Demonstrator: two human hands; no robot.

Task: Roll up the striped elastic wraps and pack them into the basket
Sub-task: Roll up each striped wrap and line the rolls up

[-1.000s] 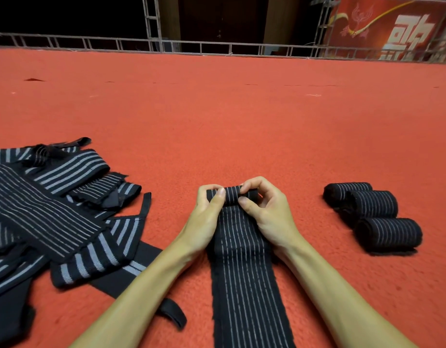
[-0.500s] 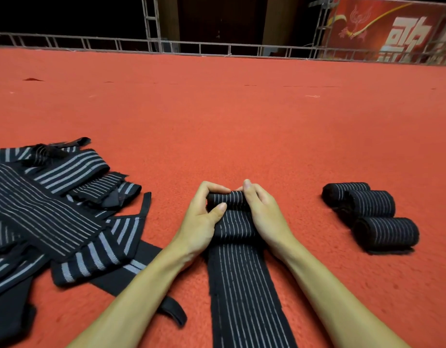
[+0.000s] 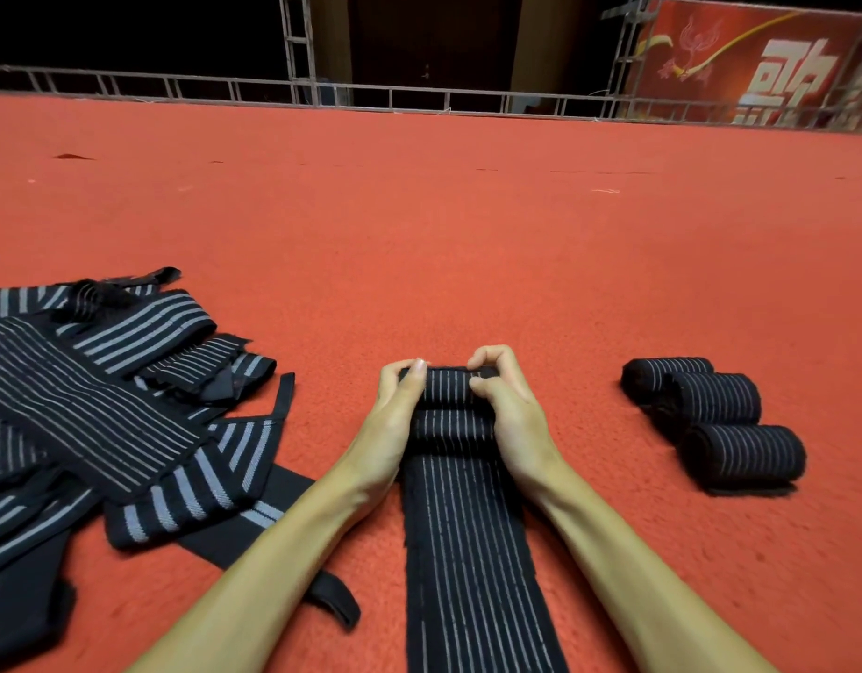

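Count: three finished rolls [image 3: 715,398] lie in a touching row on the red carpet [image 3: 467,245], to the right of the hands and well short of its far edge. One partly rolled wrap [image 3: 467,551] lies flat between the forearms, its strip running back toward the person. A pile of unrolled wraps [image 3: 103,405] overlaps at the left; their number cannot be determined. The left hand [image 3: 395,420] grasps the rolled end [image 3: 448,388] at its left side, thumb on top. The right hand [image 3: 511,410] grasps its right side, fingers curled over the top.
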